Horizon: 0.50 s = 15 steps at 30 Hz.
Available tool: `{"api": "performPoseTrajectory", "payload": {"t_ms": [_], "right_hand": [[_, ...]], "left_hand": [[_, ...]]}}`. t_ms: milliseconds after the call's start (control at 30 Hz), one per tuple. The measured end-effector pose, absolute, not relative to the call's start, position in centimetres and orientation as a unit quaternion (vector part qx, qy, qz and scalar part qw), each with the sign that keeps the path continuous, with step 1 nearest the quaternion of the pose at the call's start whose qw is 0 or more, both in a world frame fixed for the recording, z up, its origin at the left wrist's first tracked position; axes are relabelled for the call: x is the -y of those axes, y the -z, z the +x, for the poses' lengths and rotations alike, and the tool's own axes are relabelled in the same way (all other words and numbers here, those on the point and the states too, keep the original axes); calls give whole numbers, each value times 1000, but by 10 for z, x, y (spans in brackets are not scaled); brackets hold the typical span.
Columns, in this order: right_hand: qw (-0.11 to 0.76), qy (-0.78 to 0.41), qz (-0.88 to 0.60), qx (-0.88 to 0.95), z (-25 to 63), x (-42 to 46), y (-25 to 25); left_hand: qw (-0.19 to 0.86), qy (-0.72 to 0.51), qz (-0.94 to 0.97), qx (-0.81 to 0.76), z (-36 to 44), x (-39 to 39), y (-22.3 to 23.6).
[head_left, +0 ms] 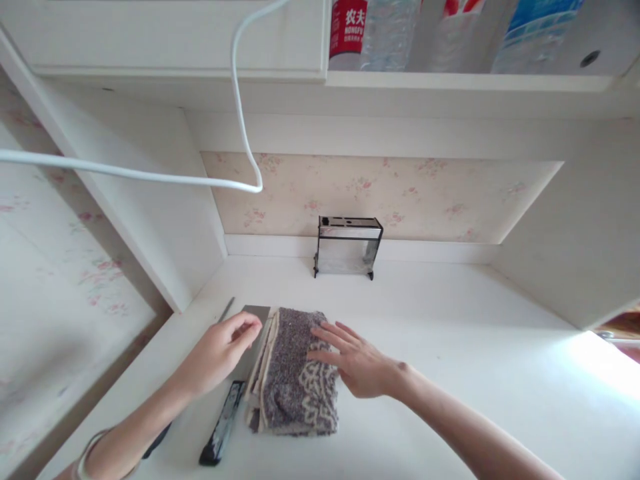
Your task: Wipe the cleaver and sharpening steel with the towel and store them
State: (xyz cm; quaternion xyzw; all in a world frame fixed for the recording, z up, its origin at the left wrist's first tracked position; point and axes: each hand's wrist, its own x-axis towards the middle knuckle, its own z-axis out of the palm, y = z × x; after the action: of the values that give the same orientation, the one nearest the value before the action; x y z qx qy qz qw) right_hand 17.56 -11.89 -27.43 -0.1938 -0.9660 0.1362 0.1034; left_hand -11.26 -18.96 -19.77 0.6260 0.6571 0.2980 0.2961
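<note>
A folded grey-brown towel (pixel 287 377) with a cream pattern lies on the white countertop. My right hand (pixel 357 363) is open, its spread fingers resting on the towel's right side. Just left of the towel, my left hand (pixel 225 347) is closed, thumb and fingers curled together, and nothing shows in it. Below that hand lies a wide-bladed knife with a black handle (pixel 223 423); the towel and my hand partly cover its grey blade. A second, narrower knife (pixel 227 308) is mostly hidden behind my left arm, with its tip and part of a dark handle showing.
A metal and black knife rack (pixel 350 231) stands at the back against the flowered wall. A white cable (pixel 190 180) hangs across the upper left. Overhead, a cabinet shelf (pixel 470 81) holds several water bottles (pixel 347 30). Side panels bound the counter.
</note>
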Motion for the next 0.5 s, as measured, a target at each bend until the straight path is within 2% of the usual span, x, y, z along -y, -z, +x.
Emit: {"api": "performPoseTrajectory", "payload": {"t_ms": [133,233,400,500], "right_hand": [[96,-114,-114,982,159,135,277],[129,-122,-108,978,150,139,286],[217,-148,-230,937,147,136,300],[303,-242,-389,836,150,125,303]], "left_hand": [[316,-240,593,-700,-133,240,223],[316,-212,568,-730,-149,263,245],[233,-168,562,-776,-154,277,273],[203,-118,581,-779,-144,276,286]]}}
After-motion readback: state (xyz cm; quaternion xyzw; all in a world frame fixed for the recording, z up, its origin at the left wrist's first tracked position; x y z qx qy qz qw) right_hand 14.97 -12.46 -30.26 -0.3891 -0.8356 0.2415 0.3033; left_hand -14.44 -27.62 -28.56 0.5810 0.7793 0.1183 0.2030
